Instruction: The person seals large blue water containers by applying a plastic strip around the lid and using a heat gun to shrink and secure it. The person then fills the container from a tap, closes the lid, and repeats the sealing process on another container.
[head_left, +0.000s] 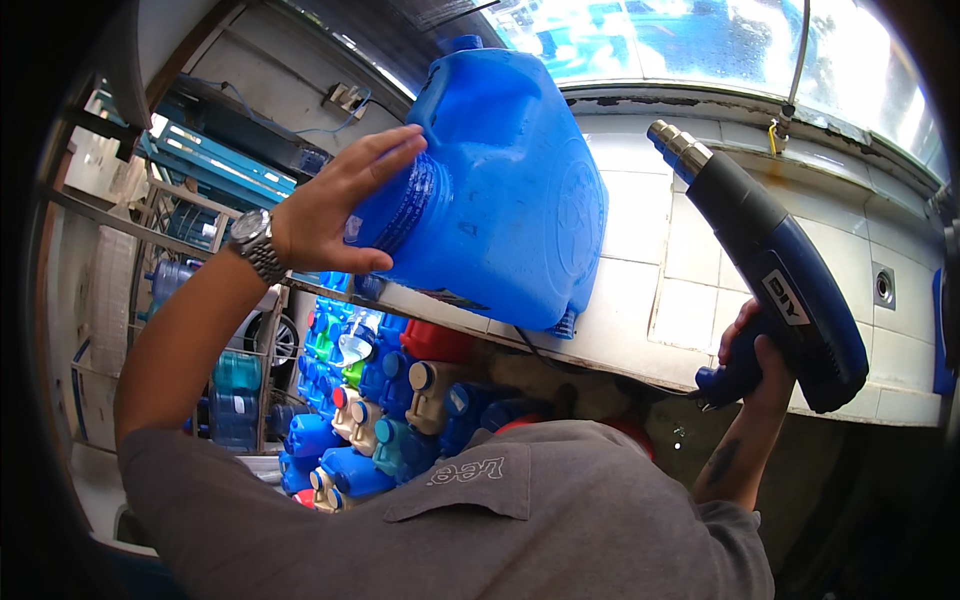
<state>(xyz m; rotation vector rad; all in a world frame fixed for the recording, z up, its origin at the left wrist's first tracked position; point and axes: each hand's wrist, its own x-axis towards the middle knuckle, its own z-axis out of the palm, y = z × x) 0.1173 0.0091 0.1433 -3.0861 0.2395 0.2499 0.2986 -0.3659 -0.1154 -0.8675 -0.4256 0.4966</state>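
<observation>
A large blue plastic water jug [500, 190] rests on the white-tiled counter [640, 225], its wide round neck facing left. A printed band [412, 200] wraps the capped neck. My left hand [345, 205], with a metal watch on the wrist, spans this neck: straight fingers along the upper edge, thumb at the lower edge. On the right, my right hand [765, 355] grips the handle of a dark blue and black heat gun [775, 260]. Its metal nozzle points up and left, apart from the jug. Whether a finger presses the trigger is hidden.
Below the counter at left stand many blue, beige and red jugs [385, 385]. Shelving with clear blue bottles [235, 415] is further left. A window [690, 40] runs behind the counter. A dark cable [560, 365] crosses the counter's front edge. A socket [348, 100] has a wire attached.
</observation>
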